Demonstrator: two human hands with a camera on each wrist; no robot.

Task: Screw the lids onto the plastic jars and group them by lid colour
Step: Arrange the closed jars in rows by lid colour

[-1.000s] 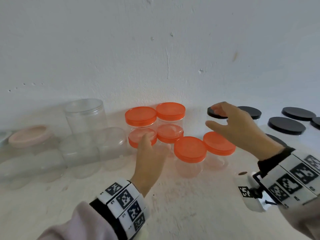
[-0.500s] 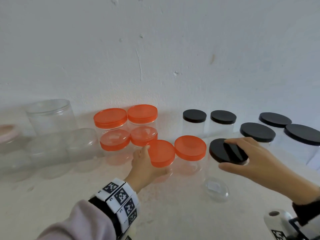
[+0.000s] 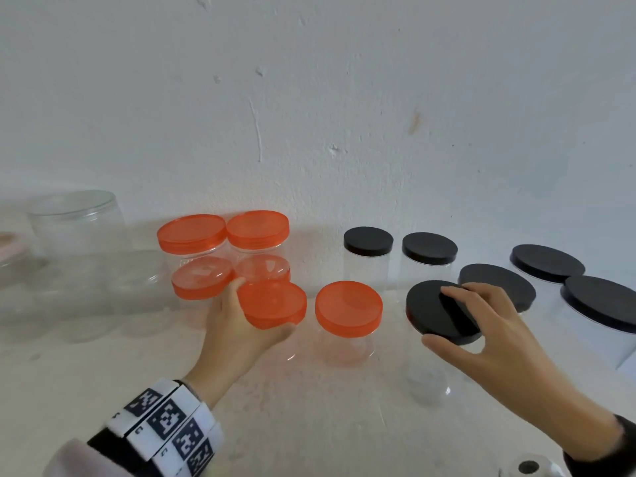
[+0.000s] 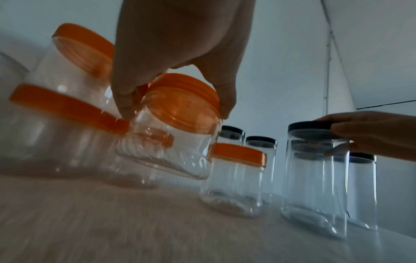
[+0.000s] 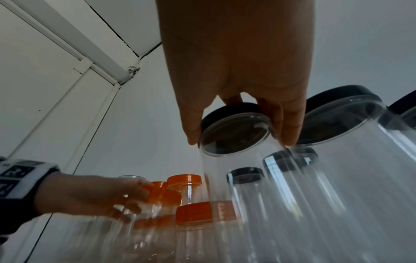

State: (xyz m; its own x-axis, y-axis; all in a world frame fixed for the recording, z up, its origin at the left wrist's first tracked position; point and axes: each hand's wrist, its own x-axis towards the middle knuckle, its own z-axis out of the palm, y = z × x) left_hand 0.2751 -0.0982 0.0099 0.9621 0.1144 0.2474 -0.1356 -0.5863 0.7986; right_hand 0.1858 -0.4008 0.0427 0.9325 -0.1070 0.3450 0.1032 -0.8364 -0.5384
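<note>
My left hand (image 3: pixel 241 325) grips a small clear jar with an orange lid (image 3: pixel 272 304) by its lid; in the left wrist view this jar (image 4: pixel 178 128) is tilted and lifted off the surface. My right hand (image 3: pixel 481 325) grips the black lid (image 3: pixel 437 311) of a tall clear jar (image 5: pixel 234 138), fingers over the top and thumb on the near rim. Another orange-lidded jar (image 3: pixel 348 311) stands between the two hands. Behind the left hand are stacked orange-lidded jars (image 3: pixel 223 256) against the wall.
Several black-lidded jars (image 3: pixel 430 249) stand to the right, reaching the right edge. Lidless clear jars (image 3: pixel 79 228) and a pink lid (image 3: pixel 8 246) sit at the far left. A white wall (image 3: pixel 309 98) closes the back. The pale surface (image 3: pixel 309 425) lies near me.
My right hand has brought a black-lidded jar forward from the back row and holds it nearer me. My left hand has taken hold of an orange-lidded jar and tilted it up.
</note>
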